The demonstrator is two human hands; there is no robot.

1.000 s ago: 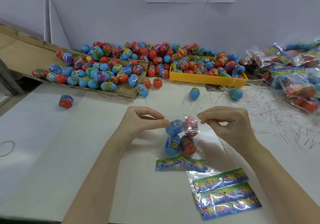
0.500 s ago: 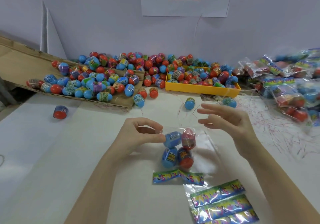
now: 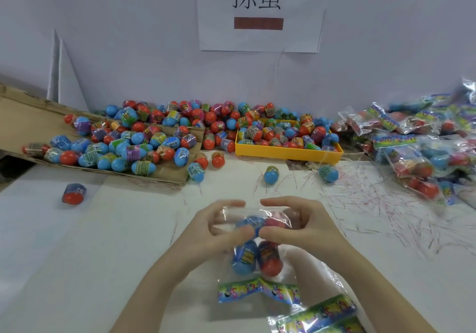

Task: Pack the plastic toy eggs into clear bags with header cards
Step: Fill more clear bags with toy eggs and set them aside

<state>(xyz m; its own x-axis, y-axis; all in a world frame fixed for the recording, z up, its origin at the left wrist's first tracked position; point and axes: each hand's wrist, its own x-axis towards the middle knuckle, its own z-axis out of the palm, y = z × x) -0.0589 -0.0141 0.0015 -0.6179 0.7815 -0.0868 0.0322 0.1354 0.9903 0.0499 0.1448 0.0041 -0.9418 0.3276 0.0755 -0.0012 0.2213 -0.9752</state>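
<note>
Clear bag (image 3: 257, 216) holds four eggs; left hand (image 3: 219, 227) and right hand (image 3: 296, 224) pinch its mouth, which should fold flat and even.

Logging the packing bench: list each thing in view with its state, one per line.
Left hand: pinching the bag's open end.
Right hand: pinching the same end.
Bag: holds four eggs, header card toward the camera.
Yellow tray: heaped with eggs.
Cardboard: tilted, eggs piled on it.
Packed bags: heaped at right.
</note>
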